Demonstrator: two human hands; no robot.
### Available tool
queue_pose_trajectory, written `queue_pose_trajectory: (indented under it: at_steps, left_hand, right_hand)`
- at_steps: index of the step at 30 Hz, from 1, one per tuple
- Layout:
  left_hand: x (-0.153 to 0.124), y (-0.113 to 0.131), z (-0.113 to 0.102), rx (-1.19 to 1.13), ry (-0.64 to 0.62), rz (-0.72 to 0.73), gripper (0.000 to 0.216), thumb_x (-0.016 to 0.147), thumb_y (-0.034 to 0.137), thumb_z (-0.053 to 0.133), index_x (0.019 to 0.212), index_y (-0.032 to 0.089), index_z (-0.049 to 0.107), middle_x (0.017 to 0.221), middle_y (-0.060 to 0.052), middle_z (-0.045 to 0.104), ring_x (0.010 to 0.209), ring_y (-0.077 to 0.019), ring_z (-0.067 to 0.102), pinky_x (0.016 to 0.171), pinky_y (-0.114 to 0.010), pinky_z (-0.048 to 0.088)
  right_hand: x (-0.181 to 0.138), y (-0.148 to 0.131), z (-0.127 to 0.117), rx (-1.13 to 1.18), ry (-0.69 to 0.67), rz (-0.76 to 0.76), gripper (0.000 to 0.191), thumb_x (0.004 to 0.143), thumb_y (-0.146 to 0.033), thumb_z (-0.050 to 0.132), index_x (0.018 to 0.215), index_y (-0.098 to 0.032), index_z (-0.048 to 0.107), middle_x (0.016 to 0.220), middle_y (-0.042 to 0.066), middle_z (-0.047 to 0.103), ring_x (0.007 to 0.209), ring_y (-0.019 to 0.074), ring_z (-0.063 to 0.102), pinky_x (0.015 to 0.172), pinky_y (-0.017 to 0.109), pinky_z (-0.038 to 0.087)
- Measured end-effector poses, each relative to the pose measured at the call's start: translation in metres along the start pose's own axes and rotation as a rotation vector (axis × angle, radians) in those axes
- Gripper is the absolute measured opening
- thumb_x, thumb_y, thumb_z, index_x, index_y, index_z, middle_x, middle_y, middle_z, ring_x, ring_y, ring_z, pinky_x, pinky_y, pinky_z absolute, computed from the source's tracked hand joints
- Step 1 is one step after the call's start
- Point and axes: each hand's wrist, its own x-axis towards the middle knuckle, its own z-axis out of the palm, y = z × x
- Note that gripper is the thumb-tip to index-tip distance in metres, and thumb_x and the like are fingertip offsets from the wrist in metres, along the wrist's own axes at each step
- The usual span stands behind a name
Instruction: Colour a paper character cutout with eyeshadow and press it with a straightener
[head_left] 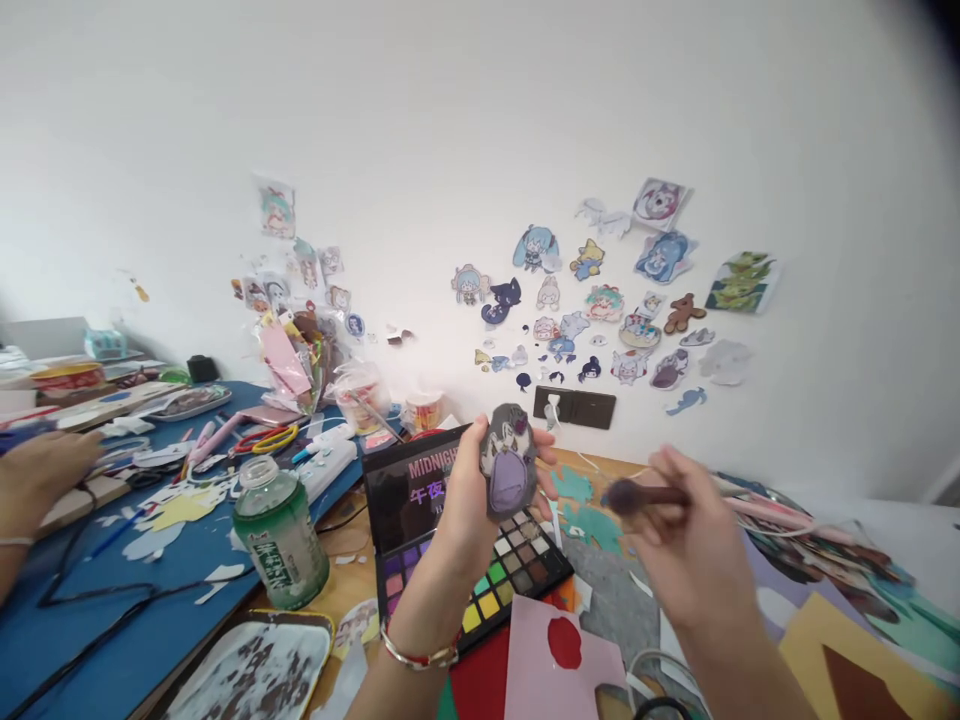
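Lying open beneath both raised hands, an eyeshadow palette (pixel 450 540) is seen at the middle of the desk, its dark lid tipped back toward 12 o'clock and its coloured pans spread toward 5 o'clock. A small cut-out figure (pixel 510 465), grey with a purple belly, is held upright above the palette by the left hand (pixel 469 495). The fingers are closed around its edges, and the fingertips show at its 3 o'clock side. A beaded bracelet (pixel 420 657) is worn on that wrist.

At 3 o'clock of the figure, a makeup brush (pixel 645 495) is gripped by the right hand (pixel 690 560), which is blurred. The dark bristle head is pointed toward 9 o'clock, at the figure, and is separated from it by a small gap. Whether the bristles carry colour cannot be told.

At 9 o'clock of the palette, a green bottle (pixel 277 540) with a pale cap is stood upright at the edge of a blue mat (pixel 75 620), which is strewn with paper scraps, pens and cables. A patchy tray (pixel 255 670) is placed at 6 o'clock of the bottle. Another person's hand (pixel 37 480) is rested on the mat at the far 9 o'clock edge of the view. Pink paper (pixel 540 670) with a red shape is laid at 5 o'clock of the palette. Many character stickers (pixel 600 300) are stuck to the white wall at 12 o'clock, above a dark socket plate (pixel 577 407).
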Motion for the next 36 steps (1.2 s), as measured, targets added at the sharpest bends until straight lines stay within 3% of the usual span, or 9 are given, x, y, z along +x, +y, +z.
queue_pose_trajectory:
  at_steps: [5, 7, 11, 16, 22, 24, 28, 31, 36]
  left_hand:
    - [-0.005, -0.010, 0.016, -0.133, -0.063, -0.109, 0.059, 0.092, 0.039, 0.021, 0.075, 0.008, 0.068, 0.069, -0.010, 0.062, 0.056, -0.0166, 0.058, 0.048, -0.026, 0.049]
    - [-0.007, -0.013, 0.021, -0.136, -0.010, -0.142, 0.056, 0.092, 0.039, 0.024, 0.076, 0.009, 0.069, 0.069, -0.010, 0.063, 0.057, -0.0156, 0.058, 0.051, -0.024, 0.049]
    - [-0.011, -0.020, 0.027, -0.104, 0.059, -0.203, 0.051, 0.091, 0.040, 0.029, 0.079, 0.011, 0.069, 0.078, -0.009, 0.067, 0.062, -0.0155, 0.060, 0.057, -0.023, 0.049]
    - [-0.014, -0.025, 0.029, -0.116, -0.001, -0.221, 0.050, 0.090, 0.042, 0.032, 0.080, 0.011, 0.069, 0.077, -0.008, 0.068, 0.071, -0.0169, 0.062, 0.066, -0.022, 0.047]
    - [-0.021, -0.020, 0.036, -0.097, 0.039, -0.225, 0.054, 0.090, 0.043, 0.028, 0.077, 0.011, 0.069, 0.074, -0.007, 0.066, 0.069, -0.0165, 0.061, 0.064, -0.023, 0.047]
    - [-0.023, -0.018, 0.037, -0.122, 0.029, -0.200, 0.052, 0.090, 0.041, 0.028, 0.077, 0.013, 0.069, 0.076, -0.007, 0.067, 0.074, -0.0186, 0.062, 0.068, -0.025, 0.047]
    - [-0.025, -0.018, 0.036, -0.116, 0.071, -0.228, 0.048, 0.089, 0.043, 0.032, 0.085, 0.013, 0.069, 0.082, -0.008, 0.069, 0.081, -0.0213, 0.063, 0.069, -0.028, 0.048]
    - [-0.023, -0.018, 0.035, -0.093, 0.051, -0.209, 0.048, 0.089, 0.043, 0.032, 0.085, 0.013, 0.069, 0.084, -0.008, 0.069, 0.081, -0.0213, 0.064, 0.065, -0.026, 0.048]
    - [-0.023, -0.017, 0.037, -0.020, 0.093, -0.186, 0.047, 0.086, 0.046, 0.038, 0.082, 0.012, 0.070, 0.078, -0.007, 0.068, 0.077, -0.0195, 0.064, 0.066, -0.025, 0.048]
  right_hand:
    - [-0.030, -0.025, -0.002, -0.448, -0.347, -0.269, 0.031, 0.090, -0.044, 0.039, 0.083, -0.021, 0.060, 0.056, 0.001, 0.060, 0.050, 0.0137, 0.056, 0.052, 0.026, 0.052]
    - [-0.042, -0.025, -0.002, -0.713, -0.354, -0.414, 0.025, 0.088, -0.042, 0.045, 0.086, -0.023, 0.061, 0.067, 0.003, 0.065, 0.058, 0.0158, 0.061, 0.055, 0.027, 0.053]
    - [-0.053, -0.019, -0.002, -1.056, -0.205, -0.660, 0.016, 0.077, -0.028, 0.062, 0.069, -0.025, 0.048, 0.055, -0.005, 0.053, 0.048, 0.0122, 0.054, 0.047, 0.022, 0.049]
    - [-0.050, -0.017, -0.002, -1.291, -0.329, -0.796, 0.009, 0.075, -0.021, 0.060, 0.082, -0.026, 0.057, 0.071, -0.003, 0.066, 0.061, 0.0147, 0.063, 0.055, 0.025, 0.050]
    - [-0.050, -0.010, 0.005, -1.344, -0.434, -0.932, 0.014, 0.074, -0.014, 0.059, 0.066, -0.022, 0.050, 0.058, -0.002, 0.059, 0.053, 0.0124, 0.057, 0.051, 0.023, 0.045]
    - [-0.050, -0.008, 0.006, -1.327, -0.348, -0.907, 0.013, 0.075, -0.015, 0.059, 0.069, -0.022, 0.050, 0.060, -0.001, 0.059, 0.053, 0.0125, 0.057, 0.052, 0.024, 0.045]
    - [-0.051, -0.006, 0.008, -1.304, -0.437, -0.838, 0.013, 0.076, -0.018, 0.060, 0.069, -0.022, 0.050, 0.057, -0.003, 0.057, 0.052, 0.0114, 0.057, 0.051, 0.022, 0.044]
    - [-0.051, -0.002, 0.010, -1.310, -0.352, -0.839, 0.008, 0.077, -0.016, 0.059, 0.073, -0.021, 0.054, 0.063, -0.002, 0.060, 0.055, 0.0108, 0.057, 0.053, 0.021, 0.044]
    - [-0.052, 0.002, 0.010, -1.293, -0.471, -0.875, 0.012, 0.071, -0.009, 0.054, 0.066, -0.020, 0.054, 0.057, -0.004, 0.056, 0.051, 0.0087, 0.052, 0.050, 0.019, 0.040]
